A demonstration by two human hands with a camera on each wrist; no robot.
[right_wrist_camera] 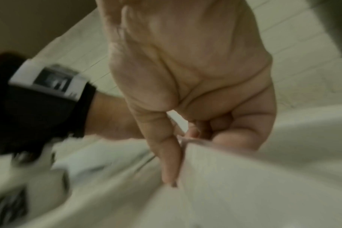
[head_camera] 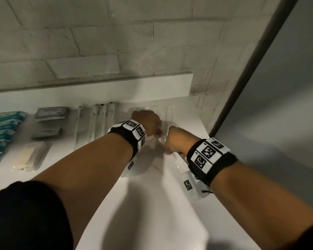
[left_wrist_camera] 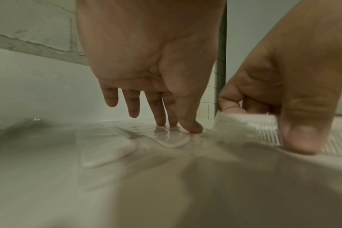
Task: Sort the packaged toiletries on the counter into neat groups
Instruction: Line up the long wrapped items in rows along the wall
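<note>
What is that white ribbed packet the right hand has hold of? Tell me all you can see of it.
The white ribbed packet looks like a flat, pale item, possibly a comb, sealed in clear plastic; fine parallel ridges run along one edge. It lies low over the white counter at its right end. The right hand pinches it, thumb in front, fingers curled behind. The left hand presses clear wrappers just beside it. What it is exactly is unclear.
</note>
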